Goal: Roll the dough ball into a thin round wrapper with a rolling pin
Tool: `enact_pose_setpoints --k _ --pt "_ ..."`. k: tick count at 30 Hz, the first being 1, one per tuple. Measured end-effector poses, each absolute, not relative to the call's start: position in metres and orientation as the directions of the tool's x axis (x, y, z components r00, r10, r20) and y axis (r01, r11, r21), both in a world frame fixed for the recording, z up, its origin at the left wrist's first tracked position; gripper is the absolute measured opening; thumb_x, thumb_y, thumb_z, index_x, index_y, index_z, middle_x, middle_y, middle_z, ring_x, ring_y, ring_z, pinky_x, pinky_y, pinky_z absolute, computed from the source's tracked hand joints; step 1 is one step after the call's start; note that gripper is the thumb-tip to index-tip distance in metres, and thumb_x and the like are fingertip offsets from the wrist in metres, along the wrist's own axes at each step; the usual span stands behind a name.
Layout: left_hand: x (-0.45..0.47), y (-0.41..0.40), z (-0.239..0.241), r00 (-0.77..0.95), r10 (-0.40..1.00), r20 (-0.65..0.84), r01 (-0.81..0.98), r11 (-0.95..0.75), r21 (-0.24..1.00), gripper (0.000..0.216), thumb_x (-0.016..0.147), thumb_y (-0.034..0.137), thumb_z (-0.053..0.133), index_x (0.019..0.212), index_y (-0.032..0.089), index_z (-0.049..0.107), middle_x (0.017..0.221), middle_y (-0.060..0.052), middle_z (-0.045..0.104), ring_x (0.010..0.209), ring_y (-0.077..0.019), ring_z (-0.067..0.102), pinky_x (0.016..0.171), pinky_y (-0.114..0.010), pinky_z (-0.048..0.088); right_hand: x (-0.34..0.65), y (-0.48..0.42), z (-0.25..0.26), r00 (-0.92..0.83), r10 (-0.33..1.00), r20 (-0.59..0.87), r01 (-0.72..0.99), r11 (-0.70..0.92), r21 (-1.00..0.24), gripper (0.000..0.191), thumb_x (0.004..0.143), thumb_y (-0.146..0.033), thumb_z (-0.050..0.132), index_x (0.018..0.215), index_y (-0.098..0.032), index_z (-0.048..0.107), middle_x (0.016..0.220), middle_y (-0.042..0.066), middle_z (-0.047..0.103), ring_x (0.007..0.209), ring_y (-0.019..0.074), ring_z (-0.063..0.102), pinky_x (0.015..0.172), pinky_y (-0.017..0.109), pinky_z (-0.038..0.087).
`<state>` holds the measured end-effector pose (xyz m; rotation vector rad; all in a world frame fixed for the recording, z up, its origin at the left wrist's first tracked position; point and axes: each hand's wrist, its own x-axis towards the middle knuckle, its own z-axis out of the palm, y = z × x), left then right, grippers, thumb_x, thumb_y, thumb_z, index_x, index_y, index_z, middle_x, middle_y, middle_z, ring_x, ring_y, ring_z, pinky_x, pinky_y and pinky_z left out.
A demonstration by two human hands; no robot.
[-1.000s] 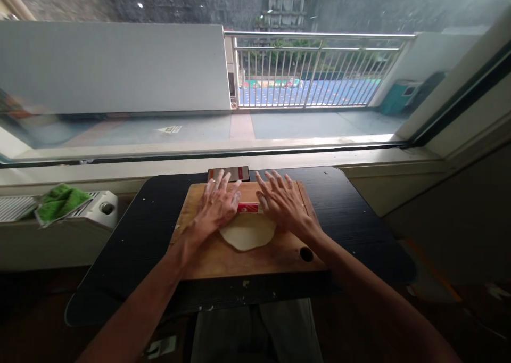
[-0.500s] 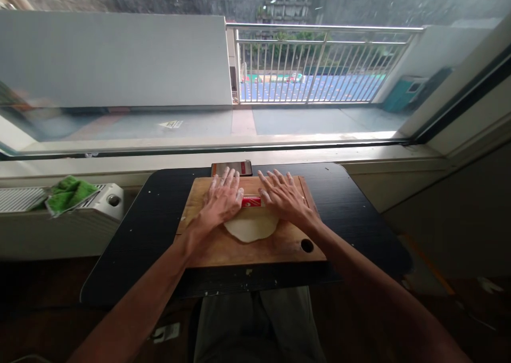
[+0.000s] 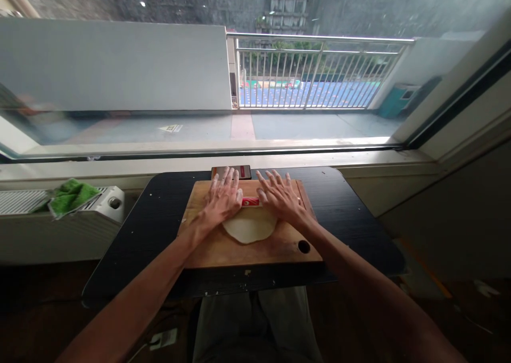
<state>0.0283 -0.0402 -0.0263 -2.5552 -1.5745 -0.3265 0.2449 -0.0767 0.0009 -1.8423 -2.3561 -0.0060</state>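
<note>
A flat round of pale dough (image 3: 249, 230) lies on a wooden cutting board (image 3: 223, 251). Across its far edge lies a red roller (image 3: 250, 202), mostly hidden under my palms. My left hand (image 3: 221, 199) rests flat on the roller's left end with fingers stretched out. On the right end my right hand (image 3: 280, 197) presses the same way, fingers spread. Both hands point away from me toward the window.
The board sits on a small black table (image 3: 147, 230) against a window sill. A dark phone-like slab (image 3: 231, 171) lies just beyond the board. At the left, a green cloth (image 3: 72, 196) rests on a white heater (image 3: 99, 214). My lap shows below the table.
My hands have slid with the roller a little farther from me, over the dough's far edge. The view has shifted slightly.
</note>
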Motion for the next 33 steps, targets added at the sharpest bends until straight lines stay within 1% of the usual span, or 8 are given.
enact_pose_setpoints --k 5,9,14,21,24,28,30,33 --pt "0.027 -0.062 -0.032 0.423 0.853 0.305 0.894 -0.449 0.016 0.079 0.11 0.034 0.036 0.182 0.008 0.017 0.186 -0.018 0.03 0.176 -0.0331 0.02 0.144 -0.058 0.018 0.242 -0.096 -0.008 -0.218 0.955 0.202 0.971 0.232 -0.05 0.066 0.117 -0.035 0.039 0.181 -0.023 0.034 0.183 0.015 0.041 0.172 0.0368 0.03 0.14 0.07 0.01" --pt "0.032 -0.032 -0.023 0.401 0.869 0.291 0.903 -0.429 0.037 0.082 0.107 0.034 0.04 0.18 0.003 0.019 0.188 -0.021 0.023 0.177 -0.0342 0.014 0.145 -0.058 0.013 0.243 -0.064 0.002 -0.208 0.973 0.095 0.972 0.217 -0.088 0.066 0.119 -0.04 0.037 0.183 -0.024 0.029 0.187 0.016 0.031 0.175 0.0381 0.022 0.139 0.073 0.012" --pt "0.035 -0.007 -0.009 0.419 0.898 0.133 0.899 -0.431 0.077 0.081 0.108 0.036 0.036 0.178 -0.002 0.021 0.187 -0.023 0.019 0.177 -0.034 0.015 0.144 -0.057 0.015 0.245 -0.04 0.009 -0.202 0.979 -0.013 0.972 0.198 -0.125 0.069 0.121 -0.047 0.03 0.185 -0.024 0.018 0.189 0.017 0.023 0.176 0.0392 0.015 0.136 0.079 0.014" --pt "0.026 -0.049 -0.038 0.421 0.848 0.323 0.886 -0.46 0.052 0.083 0.108 0.034 0.037 0.183 0.011 0.01 0.187 -0.018 0.028 0.176 -0.0323 0.021 0.145 -0.059 0.013 0.242 -0.08 -0.012 -0.243 0.95 0.195 0.964 0.26 -0.063 0.068 0.118 -0.042 0.039 0.183 -0.026 0.028 0.186 0.013 0.036 0.176 0.0346 0.02 0.14 0.072 0.006" --pt "0.029 -0.038 -0.037 0.386 0.876 0.288 0.906 -0.418 0.059 0.082 0.106 0.034 0.039 0.182 0.008 0.019 0.186 -0.019 0.029 0.176 -0.0338 0.023 0.144 -0.058 0.017 0.242 -0.067 -0.008 -0.244 0.955 0.169 0.964 0.257 -0.064 0.068 0.118 -0.042 0.039 0.183 -0.026 0.028 0.187 0.013 0.031 0.176 0.0365 0.019 0.139 0.074 0.009" --pt "0.032 -0.006 -0.024 0.402 0.901 0.165 0.908 -0.415 0.054 0.083 0.105 0.037 0.041 0.176 -0.003 0.027 0.185 -0.027 0.026 0.176 -0.0366 0.021 0.142 -0.056 0.021 0.243 -0.038 0.006 -0.273 0.961 0.046 0.959 0.276 -0.065 0.069 0.119 -0.042 0.037 0.183 -0.022 0.024 0.187 0.018 0.028 0.175 0.039 0.019 0.135 0.08 0.017" --pt "0.032 -0.003 -0.022 0.418 0.897 0.148 0.902 -0.428 0.049 0.082 0.106 0.037 0.04 0.176 -0.003 0.028 0.184 -0.027 0.028 0.175 -0.0363 0.023 0.142 -0.057 0.021 0.243 -0.037 0.008 -0.28 0.959 0.037 0.957 0.282 -0.063 0.069 0.119 -0.042 0.038 0.183 -0.022 0.025 0.187 0.019 0.029 0.175 0.0396 0.02 0.133 0.081 0.019" --pt "0.032 -0.025 -0.029 0.41 0.881 0.235 0.902 -0.429 0.038 0.079 0.106 0.034 0.04 0.178 0.004 0.029 0.184 -0.023 0.033 0.175 -0.0341 0.025 0.143 -0.057 0.02 0.241 -0.056 0.0 -0.267 0.956 0.122 0.96 0.275 -0.055 0.068 0.118 -0.041 0.041 0.182 -0.023 0.029 0.186 0.017 0.032 0.175 0.0377 0.022 0.137 0.077 0.015"
